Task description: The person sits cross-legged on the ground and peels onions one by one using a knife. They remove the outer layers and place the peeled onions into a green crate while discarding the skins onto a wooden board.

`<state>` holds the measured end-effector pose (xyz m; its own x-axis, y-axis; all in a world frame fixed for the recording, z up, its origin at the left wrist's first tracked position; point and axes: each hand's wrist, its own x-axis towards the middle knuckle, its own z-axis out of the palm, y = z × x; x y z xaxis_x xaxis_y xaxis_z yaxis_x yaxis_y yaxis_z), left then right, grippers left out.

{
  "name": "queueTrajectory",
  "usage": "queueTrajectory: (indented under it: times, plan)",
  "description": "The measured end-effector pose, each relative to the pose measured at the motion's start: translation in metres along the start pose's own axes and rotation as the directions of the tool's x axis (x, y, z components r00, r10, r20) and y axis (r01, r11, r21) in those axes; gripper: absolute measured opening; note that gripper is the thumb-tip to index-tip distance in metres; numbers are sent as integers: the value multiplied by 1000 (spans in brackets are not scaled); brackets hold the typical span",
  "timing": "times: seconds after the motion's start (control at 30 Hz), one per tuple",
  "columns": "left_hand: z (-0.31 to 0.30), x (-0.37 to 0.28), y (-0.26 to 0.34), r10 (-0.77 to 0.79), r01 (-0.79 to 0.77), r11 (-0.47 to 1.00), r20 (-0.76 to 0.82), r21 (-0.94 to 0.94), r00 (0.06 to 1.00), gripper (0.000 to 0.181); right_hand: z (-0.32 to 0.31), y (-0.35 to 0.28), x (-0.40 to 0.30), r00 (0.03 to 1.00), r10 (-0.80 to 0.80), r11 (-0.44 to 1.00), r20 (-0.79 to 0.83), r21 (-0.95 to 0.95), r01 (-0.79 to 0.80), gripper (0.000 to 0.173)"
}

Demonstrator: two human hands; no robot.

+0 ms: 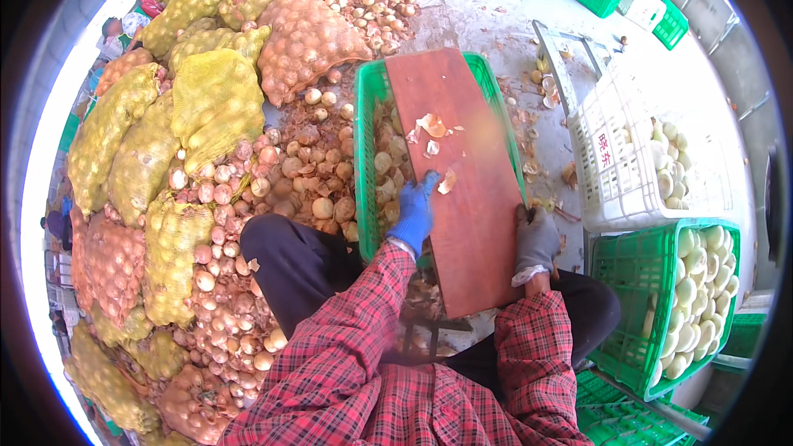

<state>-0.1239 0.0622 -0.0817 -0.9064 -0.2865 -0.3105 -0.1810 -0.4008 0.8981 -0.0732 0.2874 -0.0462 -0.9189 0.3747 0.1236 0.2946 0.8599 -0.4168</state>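
Note:
A reddish-brown wooden board [474, 235] lies across a green plastic crate [364, 155] in front of me. My left hand [414, 210], in a blue knit glove, grips the board's left edge with its thumb on top. My right hand [536, 241], in a grey glove, holds the right edge nearer my body; a small dark thing shows at its fingertips, too unclear to name. Several pieces of dry onion skin [432, 125] lie on the board. Onions [384, 164] show in the crate through the gap at the board's left.
Loose onions [322, 207] and skins cover the floor at left, below stacked yellow mesh sacks [217, 99] and orange mesh sacks [306, 37]. At right stand a white crate [585, 167] and a green crate [626, 316] of peeled onions [694, 297], beside a metal frame [554, 65].

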Motion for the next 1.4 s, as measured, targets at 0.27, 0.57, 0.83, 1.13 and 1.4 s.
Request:
queueTrajectory:
  times: [0.27,0.57,0.83,1.13,1.4]
  plan:
    - [-103,8,51,219,-187,855,-10,484,976,54,18,-75,-23,987,-91,983,130,171,69,33]
    - [-112,-62,122,90,-5,153,-9,988,996,54,8,-85,-27,945,-255,942,206,272,195,32]
    - [-136,-54,73,571,-413,3,338,911,749,80,-66,-59,-108,761,-93,141,643,765,-629,46]
    - [-57,64,51,483,-273,-385,445,882,754,94,-80,-46,-217,463,-170,-88,870,455,-886,32]
    - [8,48,66,328,-408,913,559,20,762,58,-98,-21,-190,545,-100,123,832,554,-823,40]
